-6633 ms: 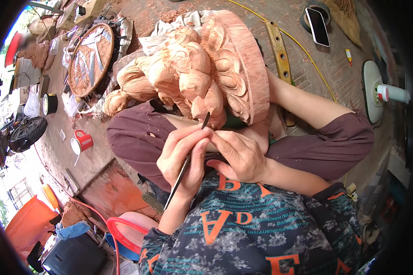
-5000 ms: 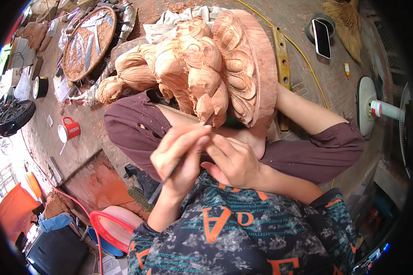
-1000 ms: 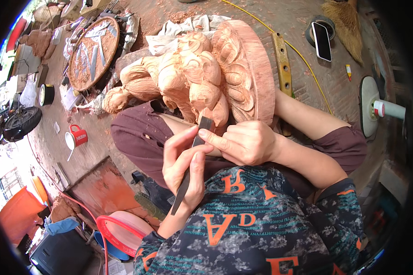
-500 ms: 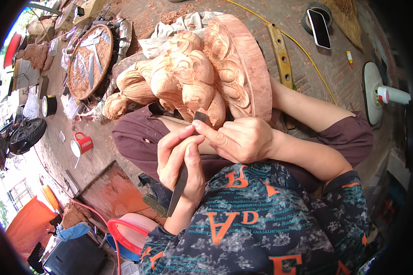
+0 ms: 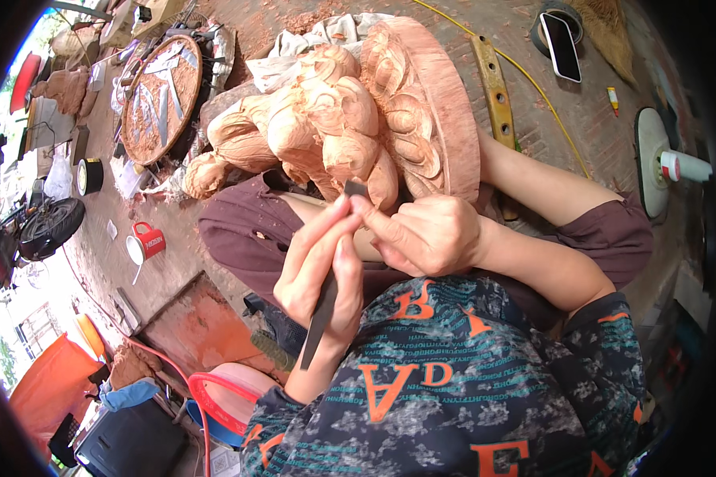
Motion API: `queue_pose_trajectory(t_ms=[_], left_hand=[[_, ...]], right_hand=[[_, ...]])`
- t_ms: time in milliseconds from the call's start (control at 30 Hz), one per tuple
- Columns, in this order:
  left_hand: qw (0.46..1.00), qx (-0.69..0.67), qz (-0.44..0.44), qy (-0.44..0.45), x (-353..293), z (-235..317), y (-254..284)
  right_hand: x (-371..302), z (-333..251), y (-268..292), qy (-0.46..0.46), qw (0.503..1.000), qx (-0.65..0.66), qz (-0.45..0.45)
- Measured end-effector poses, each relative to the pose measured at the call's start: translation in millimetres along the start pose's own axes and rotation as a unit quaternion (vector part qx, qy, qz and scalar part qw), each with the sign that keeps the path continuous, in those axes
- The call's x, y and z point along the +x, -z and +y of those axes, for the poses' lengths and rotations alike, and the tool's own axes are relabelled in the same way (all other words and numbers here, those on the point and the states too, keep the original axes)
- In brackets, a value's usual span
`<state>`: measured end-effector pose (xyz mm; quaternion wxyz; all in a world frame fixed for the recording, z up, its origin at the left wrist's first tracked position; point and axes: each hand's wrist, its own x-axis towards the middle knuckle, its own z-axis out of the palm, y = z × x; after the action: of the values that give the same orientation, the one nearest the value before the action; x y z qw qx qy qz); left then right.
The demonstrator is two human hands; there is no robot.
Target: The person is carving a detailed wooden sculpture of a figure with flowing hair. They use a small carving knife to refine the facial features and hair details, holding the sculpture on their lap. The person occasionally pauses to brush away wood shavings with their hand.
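Dark steel is what we see nearest to us: a slim carving chisel (image 5: 326, 294) runs up through the left hand (image 5: 320, 266), whose fingers are wrapped closed around its shaft, the butt end sticking out below the palm toward a patterned shirt with orange letters. The right hand (image 5: 429, 236) sits just beside it, curled closed, its thumb and forefinger pinching the chisel near the tip. We see that tip touching the underside of a pale wooden carving (image 5: 350, 127), a rounded, lobed figure backed by a thick reddish wooden disc (image 5: 445, 103), which rests across the person's lap on dark maroon trousers (image 5: 247, 238). To the left, on the dusty reddish floor, stands a red mug (image 5: 147, 242) with a white inside, and lower left we make out a red plastic stool (image 5: 223, 397). Beyond the carving lies a bundle of pale cloth (image 5: 310, 44). Further left, a round carved panel (image 5: 155, 99) lies flat with several tools laid on it, a roll of black tape (image 5: 89, 176) near it. On the right we see a wooden strip (image 5: 493, 83), a yellow cord (image 5: 533, 87), a white round base with a handle (image 5: 660, 163), and, farthest off, a phone (image 5: 563, 46) lying face up.
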<state>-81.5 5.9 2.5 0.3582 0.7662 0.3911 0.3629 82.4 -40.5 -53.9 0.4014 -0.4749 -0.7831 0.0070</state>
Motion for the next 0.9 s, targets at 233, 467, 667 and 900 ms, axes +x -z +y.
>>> queue_pose_trajectory(t_ms=[233, 467, 667, 900], left_hand=[[1.000, -0.002, -0.002, -0.002, -5.9, -3.3, 3.0], [1.000, -0.021, -0.001, -0.004, -13.1, -7.4, 5.4], [1.000, -0.026, 0.000, -0.010, 0.8, -6.0, 1.9], [0.999, -0.034, -0.037, -0.008, 3.7, -5.4, 15.1]], right_hand=[[1.2, 2.9, 0.5, 0.028, 0.999, -0.011, 0.021], [-0.9, 1.3, 0.1, 0.027, 0.999, 0.017, 0.013], [7.4, -1.7, 0.5, -0.014, 1.000, -0.008, 0.020], [6.6, -3.2, -5.1, -0.037, 0.998, -0.020, 0.042]])
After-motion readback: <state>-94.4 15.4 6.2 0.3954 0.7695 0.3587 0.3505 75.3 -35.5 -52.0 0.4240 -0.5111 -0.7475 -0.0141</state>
